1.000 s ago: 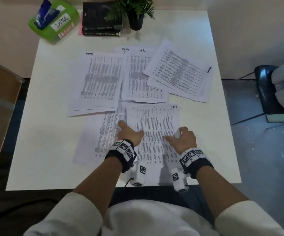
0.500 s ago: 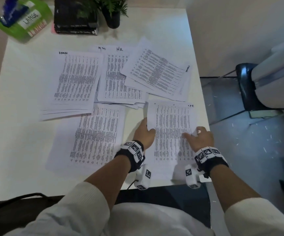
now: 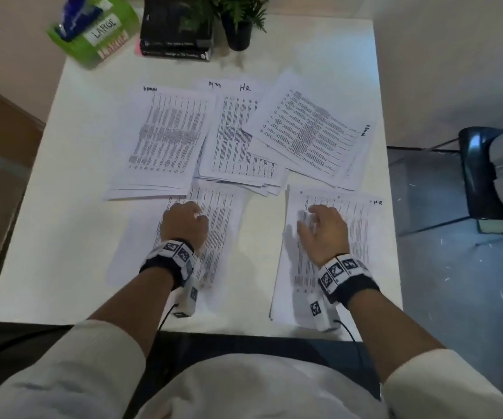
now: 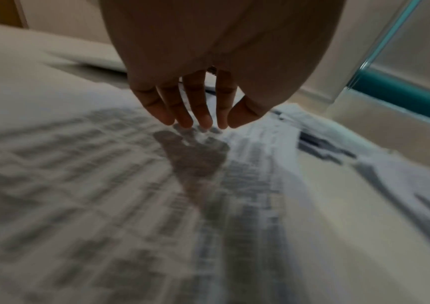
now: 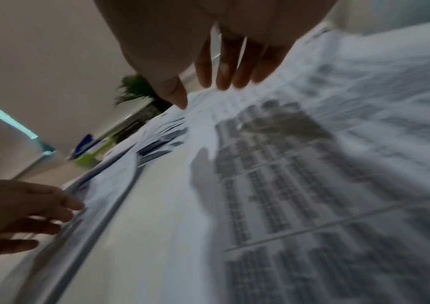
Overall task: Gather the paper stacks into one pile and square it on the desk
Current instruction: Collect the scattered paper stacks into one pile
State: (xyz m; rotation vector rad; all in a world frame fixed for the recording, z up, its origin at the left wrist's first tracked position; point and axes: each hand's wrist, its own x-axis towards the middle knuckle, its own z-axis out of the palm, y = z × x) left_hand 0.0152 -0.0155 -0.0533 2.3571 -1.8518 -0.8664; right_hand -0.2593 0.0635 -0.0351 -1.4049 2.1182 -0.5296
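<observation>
On the white counter (image 3: 63, 207) lie five loose stacks of printed paper: three fanned and overlapping along the far side, and two nearer the person, set apart with a strip of bare counter between them. Under the left hand (image 3: 183, 225) is the near left stack (image 3: 223, 225); under the right hand (image 3: 324, 234) is the near right stack (image 3: 356, 237), marked "HR" at its corner.

Both hands are spread and relaxed, gripping nothing. The left wrist view shows the left fingertips (image 4: 182, 121) hanging just above the sheet with their shadow below them, so they look to be apart from the paper or barely brushing it. The right hand's fingers (image 5: 224, 78) likewise hover straight over the print; whether they touch cannot be told through the blur.

These stacks should handle as light, limp and slippery: sheets slide over one another readily, and the top page will skate off if only pushed from above. The far stack at the left (image 3: 165, 137) already shows its lower edges stepped out. Better, I judge, to take each stack by its long side edges, thumbs on top and fingers slipped beneath, or to press flat and drag the whole stack. Corners would crease if pinched hard.
</observation>
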